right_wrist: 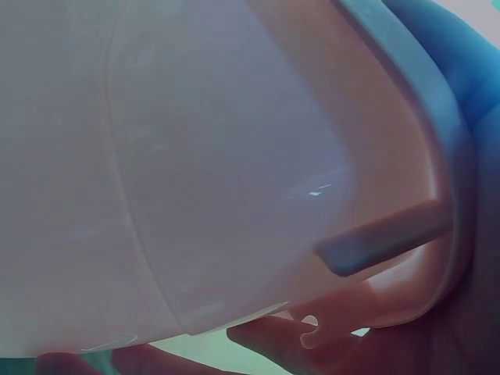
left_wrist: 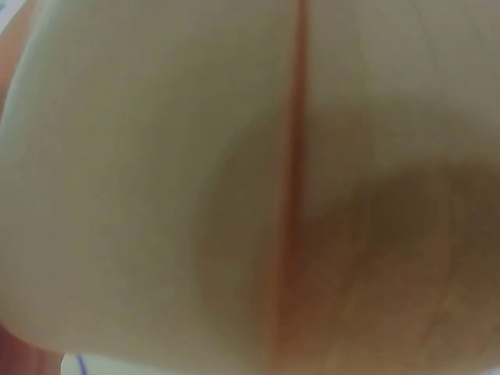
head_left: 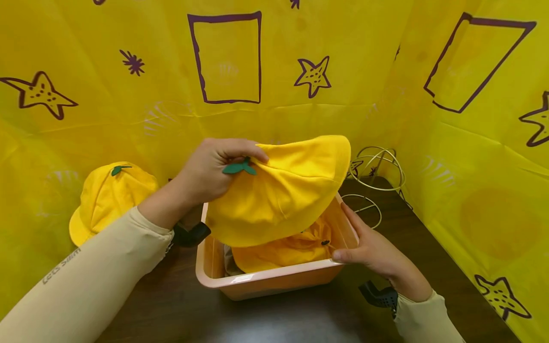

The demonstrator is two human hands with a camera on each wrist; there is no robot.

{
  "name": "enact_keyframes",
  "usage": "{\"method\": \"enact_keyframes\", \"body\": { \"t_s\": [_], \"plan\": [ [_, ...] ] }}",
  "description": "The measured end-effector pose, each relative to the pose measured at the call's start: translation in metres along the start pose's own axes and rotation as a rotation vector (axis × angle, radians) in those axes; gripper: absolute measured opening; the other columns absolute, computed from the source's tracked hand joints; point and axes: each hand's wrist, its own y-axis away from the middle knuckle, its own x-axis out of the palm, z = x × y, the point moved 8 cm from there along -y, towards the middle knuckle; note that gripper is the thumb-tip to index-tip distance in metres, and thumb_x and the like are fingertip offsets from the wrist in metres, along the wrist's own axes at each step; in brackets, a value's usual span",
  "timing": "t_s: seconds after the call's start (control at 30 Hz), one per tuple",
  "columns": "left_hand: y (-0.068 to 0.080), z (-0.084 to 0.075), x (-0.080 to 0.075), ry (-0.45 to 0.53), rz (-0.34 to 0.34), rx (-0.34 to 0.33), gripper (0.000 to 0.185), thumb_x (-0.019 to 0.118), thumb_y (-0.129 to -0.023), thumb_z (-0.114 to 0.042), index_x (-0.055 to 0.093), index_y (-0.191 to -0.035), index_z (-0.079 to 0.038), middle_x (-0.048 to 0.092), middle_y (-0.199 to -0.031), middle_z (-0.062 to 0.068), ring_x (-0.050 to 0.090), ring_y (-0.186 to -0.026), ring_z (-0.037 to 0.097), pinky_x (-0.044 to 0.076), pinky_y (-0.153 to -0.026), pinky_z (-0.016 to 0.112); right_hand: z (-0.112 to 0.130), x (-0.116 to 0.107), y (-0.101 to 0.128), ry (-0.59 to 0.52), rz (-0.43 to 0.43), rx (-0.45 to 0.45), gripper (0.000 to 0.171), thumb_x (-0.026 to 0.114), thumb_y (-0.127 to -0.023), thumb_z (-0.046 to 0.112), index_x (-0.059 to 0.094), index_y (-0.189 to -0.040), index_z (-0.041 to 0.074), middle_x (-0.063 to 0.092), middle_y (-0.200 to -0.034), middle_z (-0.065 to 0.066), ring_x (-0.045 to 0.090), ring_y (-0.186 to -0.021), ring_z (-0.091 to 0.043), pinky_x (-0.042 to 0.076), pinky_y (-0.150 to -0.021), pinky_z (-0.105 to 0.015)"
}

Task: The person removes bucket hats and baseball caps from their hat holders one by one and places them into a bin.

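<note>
A yellow sheet [head_left: 128,114] printed with purple stars and rectangles hangs as a backdrop behind and to the right of a dark wooden tabletop [head_left: 180,309]. On the tabletop stands a peach-coloured plastic bin [head_left: 261,281], the landmark for everything else.

Directly above the bin, the left hand [head_left: 210,169] grips a yellow hat [head_left: 283,190] at its crown, fingers and thumb curled into the cloth beside the small green felt leaf [head_left: 239,166] sewn on top. The hat hangs tilted over the bin's opening, its brim just above the back rim. Inside the bin lies another yellow hat [head_left: 283,252], crumpled against the bottom.

The right hand [head_left: 369,247] holds the bin's right front corner, thumb along the near rim and fingers against the right wall. The right wrist view shows the bin's pale outer wall [right_wrist: 219,172] close up, with fingertips [right_wrist: 273,340] under its lip.

The left wrist view is filled by blurred pale cloth with a seam down the middle; nothing more can be told from it.

Left of the bin, well apart from it, a third yellow hat [head_left: 107,195] with a green leaf rests against the backdrop. Behind the bin to the right stands a pale wire rack [head_left: 377,171] of looped rings. Both arms wear beige sleeves [head_left: 86,281].
</note>
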Motion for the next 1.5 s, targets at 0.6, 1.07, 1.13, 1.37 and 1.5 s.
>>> {"method": "enact_keyframes", "body": {
  "t_s": [0.6,1.07,1.13,1.37,1.5],
  "plan": [
    [0.050,0.055,0.094,-0.347,0.668,-0.275,0.035,0.061,-0.095,-0.016,0.067,-0.129,-0.012,0.050,-0.146,0.007,0.049,-0.130,0.027,0.042,-0.103,0.043,-0.004,-0.001,0.002,0.010,0.008,0.012,0.114,0.084,-0.079,0.024,0.006,-0.162,0.025,0.036,-0.150,-0.024,0.058,-0.111,-0.032,0.045,-0.094,-0.045],
    [0.079,0.073,0.171,-0.528,1.071,-0.105,0.086,0.058,-0.084,-0.073,0.013,-0.155,-0.053,-0.009,-0.165,-0.007,-0.010,-0.146,0.045,0.001,-0.109,0.069,-0.004,-0.001,0.001,-0.001,0.008,0.021,0.113,0.083,-0.080,0.023,0.006,-0.162,0.024,0.031,-0.155,-0.020,0.058,-0.115,-0.031,0.044,-0.095,-0.047],
    [0.085,0.078,0.180,-0.523,1.112,-0.127,0.086,0.056,-0.086,-0.073,0.007,-0.154,-0.055,-0.011,-0.165,-0.008,-0.009,-0.146,0.044,0.003,-0.109,0.070,-0.003,0.000,0.001,-0.011,0.010,0.023,0.113,0.084,-0.080,0.023,0.006,-0.162,0.025,0.032,-0.154,-0.020,0.057,-0.116,-0.032,0.043,-0.096,-0.048],
    [0.097,0.090,0.200,-0.522,1.170,-0.181,0.084,0.055,-0.089,-0.070,0.002,-0.152,-0.057,-0.012,-0.165,-0.008,-0.001,-0.147,0.043,0.006,-0.110,0.068,-0.002,0.002,-0.001,-0.031,0.023,0.043,0.115,0.085,-0.078,0.024,0.006,-0.162,0.027,0.037,-0.151,-0.021,0.056,-0.118,-0.033,0.042,-0.098,-0.048],
    [0.102,0.093,0.210,-0.511,1.198,-0.185,0.080,0.055,-0.091,-0.067,0.003,-0.152,-0.058,-0.011,-0.165,-0.006,0.005,-0.147,0.043,0.011,-0.109,0.069,-0.002,0.001,-0.001,-0.014,0.021,0.039,0.116,0.085,-0.078,0.026,0.005,-0.162,0.026,0.035,-0.153,-0.020,0.056,-0.117,-0.032,0.043,-0.097,-0.045]
  ]
}}
